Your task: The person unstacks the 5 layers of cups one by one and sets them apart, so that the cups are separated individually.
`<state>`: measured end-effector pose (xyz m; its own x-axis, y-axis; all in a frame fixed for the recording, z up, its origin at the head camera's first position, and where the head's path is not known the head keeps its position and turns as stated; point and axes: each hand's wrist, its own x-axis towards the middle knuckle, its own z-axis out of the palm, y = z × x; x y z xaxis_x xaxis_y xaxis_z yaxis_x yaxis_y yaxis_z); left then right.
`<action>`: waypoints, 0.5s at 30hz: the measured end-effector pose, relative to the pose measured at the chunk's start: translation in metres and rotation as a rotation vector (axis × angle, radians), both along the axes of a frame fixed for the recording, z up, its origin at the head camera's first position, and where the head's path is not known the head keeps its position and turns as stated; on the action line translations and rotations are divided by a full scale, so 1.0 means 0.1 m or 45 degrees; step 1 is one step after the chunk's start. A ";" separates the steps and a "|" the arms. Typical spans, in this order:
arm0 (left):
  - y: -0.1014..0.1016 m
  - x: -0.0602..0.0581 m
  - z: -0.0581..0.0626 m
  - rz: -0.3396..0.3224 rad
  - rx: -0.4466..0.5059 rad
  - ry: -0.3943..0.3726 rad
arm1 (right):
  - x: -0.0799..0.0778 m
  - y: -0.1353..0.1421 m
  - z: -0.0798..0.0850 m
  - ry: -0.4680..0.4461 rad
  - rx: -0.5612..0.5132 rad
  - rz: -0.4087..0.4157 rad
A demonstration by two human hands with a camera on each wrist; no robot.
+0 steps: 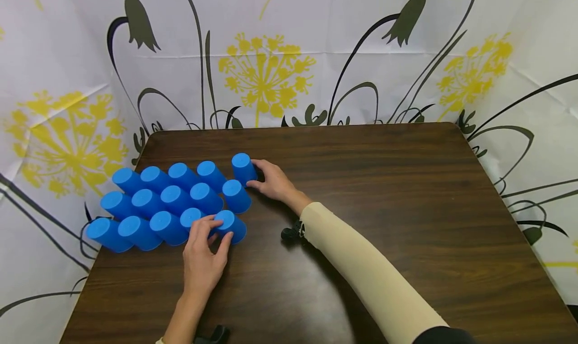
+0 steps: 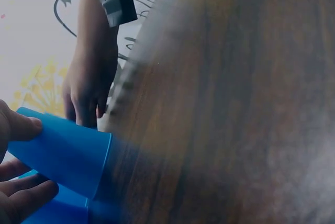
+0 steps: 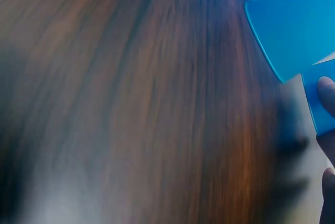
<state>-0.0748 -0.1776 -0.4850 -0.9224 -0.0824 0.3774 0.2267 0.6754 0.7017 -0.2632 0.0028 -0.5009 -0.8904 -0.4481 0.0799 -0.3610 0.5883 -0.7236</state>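
Observation:
Blue plastic cups stand upside down in three slanting rows on the left part of the table. My left hand [image 1: 203, 256] grips the cup at the right end of the front row [image 1: 235, 226] between thumb and fingers; the left wrist view shows this cup [image 2: 68, 153] from the side, rim down. At the back row's right end, my right hand [image 1: 275, 182] holds another cup [image 1: 244, 168], thumb and fingers on its right side. That cup sits slightly apart from its row. Between the two held cups stands the middle row's end cup [image 1: 237, 197], untouched.
The dark wood-grain table [image 1: 384, 223] extends to the right of the cups. Behind it hangs a white cloth [image 1: 343, 13] printed with yellow and green flowers. A black wrist camera [image 1: 292, 233] hangs under my right wrist, and another black device [image 1: 219, 335] is near my left forearm.

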 end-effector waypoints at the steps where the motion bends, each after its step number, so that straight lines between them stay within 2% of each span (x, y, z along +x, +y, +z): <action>1: 0.00 0.00 0.00 0.004 0.000 -0.003 | 0.00 -0.02 -0.01 0.003 -0.002 0.011; 8: 0.03 0.00 0.01 0.012 0.004 -0.008 | -0.01 -0.09 -0.05 0.025 0.007 0.031; 15: 0.03 -0.01 0.01 0.022 0.001 -0.013 | -0.02 -0.10 -0.06 -0.019 0.031 0.032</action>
